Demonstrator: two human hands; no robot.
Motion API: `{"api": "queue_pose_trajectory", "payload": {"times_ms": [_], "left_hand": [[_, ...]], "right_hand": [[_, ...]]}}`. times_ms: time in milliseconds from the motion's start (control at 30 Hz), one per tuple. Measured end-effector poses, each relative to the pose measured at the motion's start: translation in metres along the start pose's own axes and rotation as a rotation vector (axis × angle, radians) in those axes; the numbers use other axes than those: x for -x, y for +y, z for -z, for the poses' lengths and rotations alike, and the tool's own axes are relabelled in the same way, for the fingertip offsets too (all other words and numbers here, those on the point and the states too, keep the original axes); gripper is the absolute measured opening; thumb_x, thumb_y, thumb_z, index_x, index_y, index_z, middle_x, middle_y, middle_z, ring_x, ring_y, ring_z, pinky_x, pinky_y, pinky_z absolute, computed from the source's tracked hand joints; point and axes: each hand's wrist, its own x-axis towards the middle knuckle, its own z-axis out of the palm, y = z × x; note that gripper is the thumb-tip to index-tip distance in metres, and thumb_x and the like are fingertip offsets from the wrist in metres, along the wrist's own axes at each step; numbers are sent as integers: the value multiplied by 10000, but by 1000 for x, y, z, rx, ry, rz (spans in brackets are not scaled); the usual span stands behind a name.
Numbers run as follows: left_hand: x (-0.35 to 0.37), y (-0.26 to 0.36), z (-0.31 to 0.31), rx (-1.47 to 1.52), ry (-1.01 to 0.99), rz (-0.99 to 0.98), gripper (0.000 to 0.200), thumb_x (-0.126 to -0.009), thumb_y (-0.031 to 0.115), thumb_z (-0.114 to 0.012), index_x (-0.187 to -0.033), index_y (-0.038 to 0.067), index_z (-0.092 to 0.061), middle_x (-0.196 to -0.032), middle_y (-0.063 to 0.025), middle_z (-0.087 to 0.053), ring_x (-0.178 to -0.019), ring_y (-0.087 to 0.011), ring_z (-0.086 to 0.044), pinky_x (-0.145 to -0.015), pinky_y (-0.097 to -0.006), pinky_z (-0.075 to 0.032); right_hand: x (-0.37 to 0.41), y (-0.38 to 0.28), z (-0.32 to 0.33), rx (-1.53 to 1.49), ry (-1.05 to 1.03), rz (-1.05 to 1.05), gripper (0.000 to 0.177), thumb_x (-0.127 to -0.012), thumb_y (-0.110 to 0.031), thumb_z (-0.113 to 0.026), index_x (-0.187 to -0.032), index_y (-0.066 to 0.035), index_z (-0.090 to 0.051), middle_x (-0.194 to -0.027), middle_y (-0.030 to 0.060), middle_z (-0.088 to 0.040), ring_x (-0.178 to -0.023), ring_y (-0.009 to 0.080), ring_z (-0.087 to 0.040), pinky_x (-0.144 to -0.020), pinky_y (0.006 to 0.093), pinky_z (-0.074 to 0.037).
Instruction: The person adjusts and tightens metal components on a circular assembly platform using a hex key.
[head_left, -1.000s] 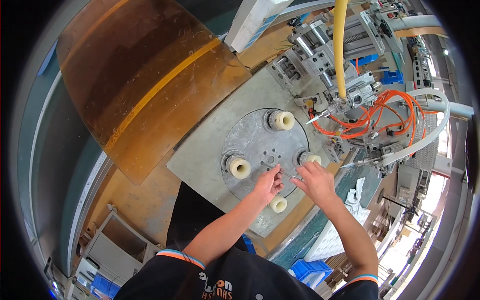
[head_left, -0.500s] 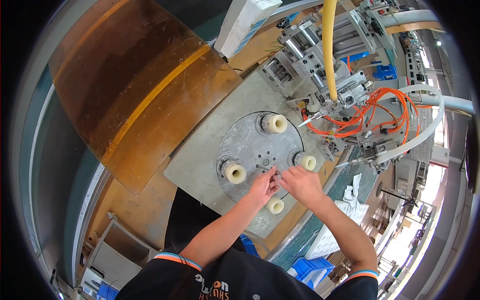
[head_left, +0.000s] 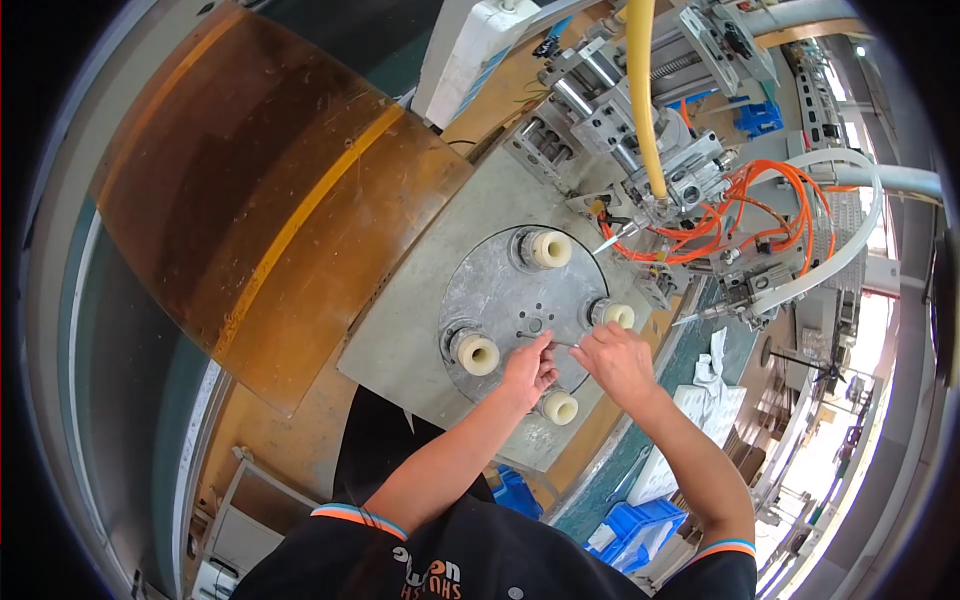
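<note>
My left hand [head_left: 528, 372] is over the lower part of the round metal turntable [head_left: 500, 290], its thumb and finger pinched on a thin metal rod [head_left: 563, 344]. At the other end of that rod, my right hand [head_left: 615, 364] has closed fingers on it. The rod lies nearly level, just below the small holes at the turntable's centre. Several cream plastic sleeves stand around the plate: an upper sleeve [head_left: 551, 249], a left sleeve [head_left: 478, 355], a lower sleeve [head_left: 560, 408] and a right sleeve [head_left: 621, 316], partly behind my right hand.
An amber see-through panel [head_left: 300, 200] covers the left. At upper right stands a metal dispensing mechanism [head_left: 610, 110] with a yellow hose [head_left: 645, 100], orange tubes [head_left: 740, 200] and a pointed nozzle [head_left: 612, 240] near the turntable. A blue bin [head_left: 640, 530] sits below right.
My hands have drawn apart, the right one moving right, and the thin rod now shows between them. The whole view has shifted slightly.
</note>
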Motion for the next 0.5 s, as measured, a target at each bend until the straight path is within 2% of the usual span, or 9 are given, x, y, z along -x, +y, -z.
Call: {"api": "queue_pose_trajectory", "payload": {"times_ms": [67, 133, 167, 233, 267, 333, 367, 433, 500], "left_hand": [[3, 4, -5, 20, -19, 29, 220, -877, 284, -605, -788, 90, -553, -612, 43, -462, -476, -69, -395, -484, -243, -413], [5, 4, -5, 44, -37, 60, 221, -891, 283, -586, -794, 88, -549, -606, 40, -467, -462, -70, -390, -479, -241, -407], [4, 3, -1, 18, -50, 71, 224, -900, 283, -573, -793, 88, -548, -605, 45, -466, -456, -67, -383, -478, -238, -403], [2, 4, 5, -13, -58, 82, 228, -909, 282, -560, -792, 87, -546, -603, 49, -465, -449, -64, -376, -477, -234, -399], [0, 1, 8, -47, -59, 74, 231, -909, 284, -560, -786, 89, -546, -604, 50, -471, -443, -63, -370, -474, -233, -395], [-4, -2, 10, -88, -62, 75, 235, -908, 286, -560, -780, 90, -545, -605, 52, -476, -436, -61, -364, -471, -231, -392], [-6, -3, 11, -90, -62, 70, 229, -894, 286, -580, -792, 83, -553, -613, 48, -469, -465, -67, -387, -481, -239, -405], [-3, -2, 7, -94, -63, 58, 226, -880, 285, -600, -804, 76, -562, -621, 44, -462, -495, -73, -410, -491, -247, -417], [1, 1, 3, -104, 10, 60, 212, -891, 270, -590, -775, 97, -549, -594, 56, -458, -453, -61, -376, -473, -230, -391]], "right_hand": [[0, -5, -9, -52, -59, -122, 242, -766, -291, -678, -741, -58, -618, -638, 68, -565, -739, 255, -618, -556, 372, -484], [-4, -12, -12, -823, -475, -828, 267, -750, -312, -687, -653, -72, -621, -653, 64, -581, -756, 254, -620, -566, 370, -491], [-2, -16, -6, -826, -466, -832, 267, -750, -312, -687, -653, -72, -621, -653, 64, -581, -756, 254, -620, -566, 370, -491], [7, -28, 9, -108, -350, -372, 271, -752, -327, -683, -717, -65, -622, -648, 68, -579, -701, 242, -619, -559, 362, -491], [9, -27, 13, -111, -349, -380, 271, -752, -327, -683, -717, -65, -622, -648, 68, -579, -701, 242, -619, -559, 362, -491], [11, -18, 20, -153, -2, 55, 268, -772, -328, -663, -766, -67, -606, -660, 83, -586, -654, 272, -614, -556, 373, -488], [11, -13, 19, -154, -1, 43, 268, -772, -328, -663, -766, -67, -606, -660, 83, -586, -654, 272, -614, -556, 373, -488], [6, -4, 13, -187, -33, 253, 262, -787, -325, -646, -784, -70, -584, -669, 90, -589, -618, 284, -606, -552, 379, -484], [2, 1, 2, -200, -41, 141, 254, -793, -316, -641, -769, -71, -578, -671, 87, -590, -621, 278, -607, -554, 382, -484]]}}
